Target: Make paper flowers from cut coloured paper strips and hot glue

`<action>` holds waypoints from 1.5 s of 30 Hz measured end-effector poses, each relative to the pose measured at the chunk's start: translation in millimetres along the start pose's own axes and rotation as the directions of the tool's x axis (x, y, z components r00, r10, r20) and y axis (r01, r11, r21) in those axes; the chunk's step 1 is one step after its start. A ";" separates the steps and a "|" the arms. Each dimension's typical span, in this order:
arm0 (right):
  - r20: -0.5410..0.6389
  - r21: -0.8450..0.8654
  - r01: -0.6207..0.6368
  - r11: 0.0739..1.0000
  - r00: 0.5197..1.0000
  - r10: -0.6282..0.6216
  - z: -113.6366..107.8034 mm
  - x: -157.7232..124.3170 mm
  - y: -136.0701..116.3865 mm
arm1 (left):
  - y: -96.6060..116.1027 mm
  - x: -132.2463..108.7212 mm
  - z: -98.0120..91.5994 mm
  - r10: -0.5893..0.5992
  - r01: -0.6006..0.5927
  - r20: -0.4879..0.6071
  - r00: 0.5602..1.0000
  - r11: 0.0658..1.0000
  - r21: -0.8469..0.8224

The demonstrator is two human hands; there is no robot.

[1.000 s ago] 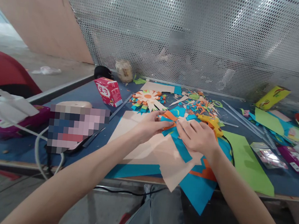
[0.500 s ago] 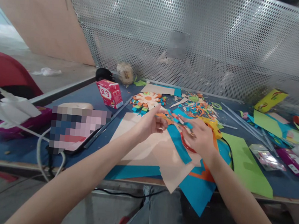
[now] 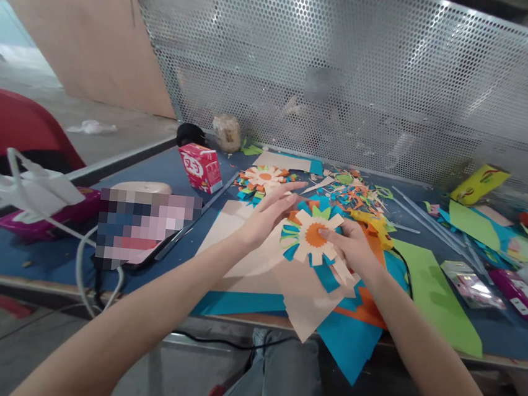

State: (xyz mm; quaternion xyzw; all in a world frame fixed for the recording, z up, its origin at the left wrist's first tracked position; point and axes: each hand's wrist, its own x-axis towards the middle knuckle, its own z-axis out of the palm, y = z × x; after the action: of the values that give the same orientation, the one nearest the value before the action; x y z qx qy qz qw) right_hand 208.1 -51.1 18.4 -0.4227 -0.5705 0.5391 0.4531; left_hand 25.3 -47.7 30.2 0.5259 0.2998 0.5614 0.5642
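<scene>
From my end of the head camera, I see the right hand (image 3: 351, 247) holding a paper flower (image 3: 305, 242) above the overlapping paper sheets, in front of me and a little right of the middle. The thumb presses on the flower's orange centre (image 3: 314, 233) while the other fingers go behind the petals, so I read it as a pinch; the fingertips at the back are hidden. The flower's face, with cream, blue and green petals, is turned toward me.

The left hand (image 3: 266, 220) is just left of the flower, its fingers stretched out and slightly apart, gripping nothing that I can see. I cannot tell whether a fingertip brushes the petals.

Beyond the left hand, a second flower (image 3: 264, 175) lies on the blue table (image 3: 155, 167), with a heap of paper scraps (image 3: 351, 193) to its right. A yellow tool (image 3: 376, 227) with a black cord lies just beyond the right hand. A green sheet (image 3: 441, 302) is spread to the right of that hand. Farther left I see a pink box (image 3: 200, 168), and a perforated metal screen (image 3: 373, 78) stands behind the table.
</scene>
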 end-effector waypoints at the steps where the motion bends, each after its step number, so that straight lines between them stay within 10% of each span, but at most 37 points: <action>1: 0.015 -0.017 -0.024 1.000 1.000 0.024 1.2 -0.9 -0.8 | 0.7 -0.5 0.6 -0.032 0.032 -0.004 0.999 0.999 -0.008; 18: 0.155 -0.239 0.014 0.971 0.988 0.024 -1.7 0.2 2.9 | 4.8 0.7 5.9 -0.012 0.014 -0.038 0.999 0.998 0.064; 25: 0.159 -0.540 0.184 0.821 0.981 -0.116 -2.5 -1.3 -0.9 | 3.9 0.7 5.8 -0.053 0.057 -0.037 0.998 0.991 0.122; 45: 0.157 -0.537 0.249 0.806 0.968 -0.194 2.1 -4.6 -6.7 | 3.8 -0.9 7.6 0.026 0.005 -0.137 0.990 0.974 0.225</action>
State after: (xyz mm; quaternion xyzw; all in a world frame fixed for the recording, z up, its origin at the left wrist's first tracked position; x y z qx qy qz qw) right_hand 207.2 -56.4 24.7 -0.4400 -0.7677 0.3141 0.3440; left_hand 30.9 -51.2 35.5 0.5475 0.3974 0.5621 0.4758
